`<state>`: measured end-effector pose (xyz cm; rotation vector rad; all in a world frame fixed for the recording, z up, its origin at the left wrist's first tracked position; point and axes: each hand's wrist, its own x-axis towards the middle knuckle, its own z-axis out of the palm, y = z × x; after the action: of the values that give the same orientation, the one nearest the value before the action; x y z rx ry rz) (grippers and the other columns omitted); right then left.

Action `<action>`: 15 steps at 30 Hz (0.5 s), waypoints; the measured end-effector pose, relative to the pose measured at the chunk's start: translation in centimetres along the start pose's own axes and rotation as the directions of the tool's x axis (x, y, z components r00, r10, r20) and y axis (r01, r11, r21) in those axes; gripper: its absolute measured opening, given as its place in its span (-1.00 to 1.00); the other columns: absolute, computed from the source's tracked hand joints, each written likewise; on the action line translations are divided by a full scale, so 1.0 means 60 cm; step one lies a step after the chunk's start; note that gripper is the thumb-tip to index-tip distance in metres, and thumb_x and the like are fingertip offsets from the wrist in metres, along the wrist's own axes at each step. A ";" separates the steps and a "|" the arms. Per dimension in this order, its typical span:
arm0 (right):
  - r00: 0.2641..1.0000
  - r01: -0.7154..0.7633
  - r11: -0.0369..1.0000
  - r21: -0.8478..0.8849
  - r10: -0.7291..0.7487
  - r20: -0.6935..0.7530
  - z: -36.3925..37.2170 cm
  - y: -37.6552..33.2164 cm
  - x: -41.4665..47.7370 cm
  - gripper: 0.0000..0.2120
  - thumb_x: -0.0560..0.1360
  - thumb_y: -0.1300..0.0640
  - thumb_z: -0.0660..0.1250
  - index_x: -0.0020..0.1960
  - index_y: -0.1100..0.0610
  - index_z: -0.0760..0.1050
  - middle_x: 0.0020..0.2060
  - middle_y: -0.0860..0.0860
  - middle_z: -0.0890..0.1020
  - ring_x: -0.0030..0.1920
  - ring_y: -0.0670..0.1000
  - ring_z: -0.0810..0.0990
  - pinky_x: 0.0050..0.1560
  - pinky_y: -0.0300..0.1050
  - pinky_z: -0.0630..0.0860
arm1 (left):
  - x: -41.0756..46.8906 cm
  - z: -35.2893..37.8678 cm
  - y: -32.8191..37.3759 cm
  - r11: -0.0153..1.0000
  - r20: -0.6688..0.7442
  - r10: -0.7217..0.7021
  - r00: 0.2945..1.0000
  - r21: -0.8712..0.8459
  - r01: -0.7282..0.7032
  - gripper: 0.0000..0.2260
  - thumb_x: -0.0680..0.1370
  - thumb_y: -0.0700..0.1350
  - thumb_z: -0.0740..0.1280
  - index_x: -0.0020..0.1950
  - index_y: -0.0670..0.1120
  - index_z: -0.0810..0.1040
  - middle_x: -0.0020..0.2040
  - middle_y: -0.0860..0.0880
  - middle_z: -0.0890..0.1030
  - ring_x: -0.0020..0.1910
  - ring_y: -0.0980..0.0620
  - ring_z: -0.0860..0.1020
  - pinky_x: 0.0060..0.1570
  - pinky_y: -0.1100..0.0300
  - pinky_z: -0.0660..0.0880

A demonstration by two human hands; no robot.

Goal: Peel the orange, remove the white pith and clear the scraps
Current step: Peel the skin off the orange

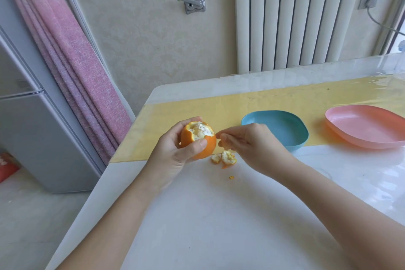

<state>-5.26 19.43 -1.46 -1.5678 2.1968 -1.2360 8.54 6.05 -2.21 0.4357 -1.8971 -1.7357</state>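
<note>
So far only the top of the orange [198, 140] is bare; my left hand [175, 155] grips it mid-frame, my right hand [247, 142] pinches near its edge, peel scraps [224, 158] lie below, uncleared.

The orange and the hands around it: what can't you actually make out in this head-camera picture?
- Underside and far side of the orange: hidden by the left hand.
- Whether the right hand pinches a bit of peel: fingertips blurred.
- Part of the blue dish: covered by the right hand.
- Pink dish: cut off by the right edge.
- Crumb near the peel scraps: too small to identify.
</note>
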 end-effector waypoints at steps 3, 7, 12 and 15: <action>0.999 0.013 1.000 -0.022 -0.012 0.032 0.000 0.001 0.001 -0.71 0.62 0.00 0.15 0.13 0.06 0.60 -0.14 0.07 0.69 -0.08 0.01 0.60 -0.06 -0.16 0.48 | -0.001 -0.002 0.000 0.999 -0.005 -0.031 1.000 -0.030 0.031 -0.42 0.25 0.05 0.46 0.25 -0.05 0.53 0.16 -0.10 0.62 0.11 -0.01 0.58 0.22 -0.24 0.48; 0.997 0.014 0.967 0.253 -0.034 0.074 -0.003 -0.006 -0.001 -0.55 0.45 -0.16 0.26 0.26 0.01 0.53 0.04 -0.11 0.67 0.01 -0.23 0.62 0.05 -0.28 0.54 | -0.005 0.001 0.003 1.000 0.068 0.004 0.998 0.023 -0.006 -0.37 0.24 0.02 0.45 0.29 -0.06 0.47 0.09 0.02 0.63 0.10 0.06 0.60 0.10 0.06 0.57; 0.992 0.067 0.919 0.387 -0.104 0.074 -0.004 -0.014 -0.005 -0.71 0.36 -0.12 0.37 0.08 -0.16 0.57 -0.13 -0.08 0.70 -0.13 -0.08 0.68 -0.15 -0.06 0.64 | -0.008 0.023 -0.004 0.993 0.053 0.045 0.998 0.110 -0.050 -0.32 0.13 -0.21 0.61 0.18 -0.01 0.44 -0.07 0.12 0.65 -0.08 0.16 0.63 -0.16 0.30 0.53; 0.989 0.093 0.902 0.422 -0.133 0.066 -0.008 -0.012 -0.004 -0.75 0.36 -0.08 0.39 0.04 -0.17 0.58 -0.16 -0.05 0.67 -0.13 -0.03 0.67 -0.14 0.00 0.64 | -0.010 0.025 -0.006 0.986 0.008 0.081 0.997 0.149 -0.081 -0.35 0.08 -0.05 0.60 0.11 0.00 0.45 -0.11 0.12 0.63 -0.12 0.16 0.62 -0.19 0.29 0.52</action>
<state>-4.90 19.81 -0.71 -1.5487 1.6570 -1.5092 8.13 7.61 -2.70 0.4060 -2.0253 -1.5490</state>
